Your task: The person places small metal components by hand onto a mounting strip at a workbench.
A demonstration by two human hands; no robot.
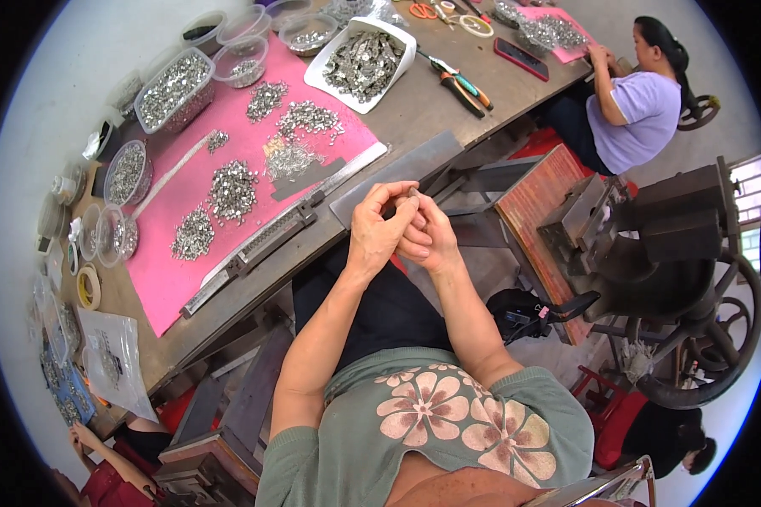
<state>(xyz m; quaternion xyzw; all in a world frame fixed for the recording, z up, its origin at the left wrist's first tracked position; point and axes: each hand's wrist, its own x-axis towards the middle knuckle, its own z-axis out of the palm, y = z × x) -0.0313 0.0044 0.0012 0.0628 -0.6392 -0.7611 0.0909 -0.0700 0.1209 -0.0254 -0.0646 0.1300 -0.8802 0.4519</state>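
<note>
My left hand (pixel 375 232) and my right hand (pixel 432 237) meet in front of my lap, just off the table edge. The thumbs and fingertips of both are pinched together at the top; whatever small thing lies between them is too hidden to name. Nearest to them is a flat grey metal plate (pixel 397 178) at the table's edge. Left of it, a long metal rule (pixel 271 245) with a dark sliding part is fixed along the edge of a pink sheet (pixel 162 283). Heaps of small shiny metal pieces (pixel 232 191) lie on the sheet, with thin silvery pins (pixel 292 159) beside them.
A white tray (pixel 404 69) of metal parts, a clear tub (pixel 196 113) and pliers (pixel 465 89) sit on the table. A heavy press with a handwheel (pixel 748 338) stands to the right. Co-workers sit far right (pixel 643 110), lower left (pixel 127 473) and lower right (pixel 664 431).
</note>
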